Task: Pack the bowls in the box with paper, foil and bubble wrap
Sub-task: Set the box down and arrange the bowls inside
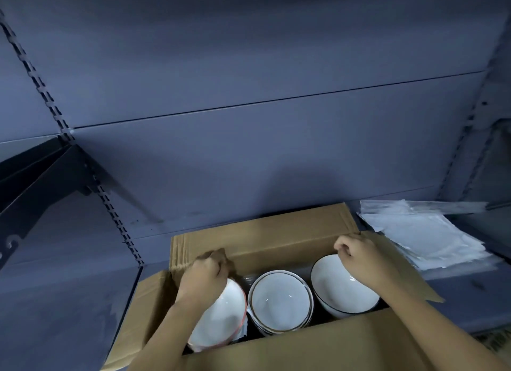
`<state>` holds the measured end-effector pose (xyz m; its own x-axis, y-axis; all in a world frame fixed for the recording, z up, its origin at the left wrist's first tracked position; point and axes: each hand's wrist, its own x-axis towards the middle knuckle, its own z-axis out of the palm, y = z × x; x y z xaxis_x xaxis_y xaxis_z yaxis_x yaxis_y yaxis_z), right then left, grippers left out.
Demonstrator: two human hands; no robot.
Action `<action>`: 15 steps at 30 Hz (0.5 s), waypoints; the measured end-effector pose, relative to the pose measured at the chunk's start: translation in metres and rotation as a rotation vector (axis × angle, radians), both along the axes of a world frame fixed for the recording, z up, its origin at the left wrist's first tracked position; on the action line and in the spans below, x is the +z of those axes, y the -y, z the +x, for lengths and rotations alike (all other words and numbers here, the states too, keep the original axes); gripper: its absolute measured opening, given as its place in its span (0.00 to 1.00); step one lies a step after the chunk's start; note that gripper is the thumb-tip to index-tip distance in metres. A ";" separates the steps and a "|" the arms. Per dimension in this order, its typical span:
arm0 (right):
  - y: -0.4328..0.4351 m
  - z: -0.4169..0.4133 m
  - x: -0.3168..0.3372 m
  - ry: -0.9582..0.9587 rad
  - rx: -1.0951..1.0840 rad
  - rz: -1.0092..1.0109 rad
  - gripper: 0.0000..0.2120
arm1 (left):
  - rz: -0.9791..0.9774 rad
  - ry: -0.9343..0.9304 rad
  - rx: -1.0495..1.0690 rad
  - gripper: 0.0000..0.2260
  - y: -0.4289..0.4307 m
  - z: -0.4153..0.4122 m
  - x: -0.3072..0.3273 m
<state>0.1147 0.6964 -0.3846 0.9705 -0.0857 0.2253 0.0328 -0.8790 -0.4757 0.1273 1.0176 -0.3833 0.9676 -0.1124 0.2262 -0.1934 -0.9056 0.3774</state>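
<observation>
**Head view.** An open cardboard box (282, 255) sits on a dark shelf (69, 301). Its long axis runs from 9 to 3 o'clock, rising slightly toward 2.

Three white bowls lie in a row along that axis:
- **Left bowl** (221, 318): tilted, and partly hidden under the left forearm.
- **Middle bowl** (279, 298): the top of a nested stack.
- **Right bowl** (340, 287): mouth up.

No paper or foil can be seen over them.

The far flap (262, 229) stands upright at 12 o'clock from the bowls, with its hinge parallel to the box's long axis. The left hand (206, 273) has its fingers curled round the flap's 9 o'clock end. The right hand (356, 253) is curled at the 3 o'clock end, apparently pinching the flap by the corner. The hands are well apart, one at each end of the hinge, and neither is nearer to it.

The coming move probably turns on that hinge. The flap can swing toward 6 o'clock over the bowls, or back toward 12, where the back wall (249, 149) stands close behind.

**Room for moving.** The right flap (401, 262) splays out at 3 o'clock. It reaches toward a stack of clear sheets (423, 238) at 2 o'clock. The left flap (149, 301) lies out at 9 o'clock. Both forearms cross the near edge at 6 o'clock, directly above the outer bowls.
</observation>
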 end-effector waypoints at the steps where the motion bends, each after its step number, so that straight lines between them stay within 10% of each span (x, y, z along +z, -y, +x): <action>1: 0.003 -0.004 0.003 0.032 0.007 -0.026 0.07 | 0.012 0.030 -0.067 0.11 0.020 0.002 0.006; 15: 0.081 0.033 0.001 -0.028 -0.180 -0.098 0.14 | 0.283 0.144 -0.365 0.19 0.211 0.030 -0.022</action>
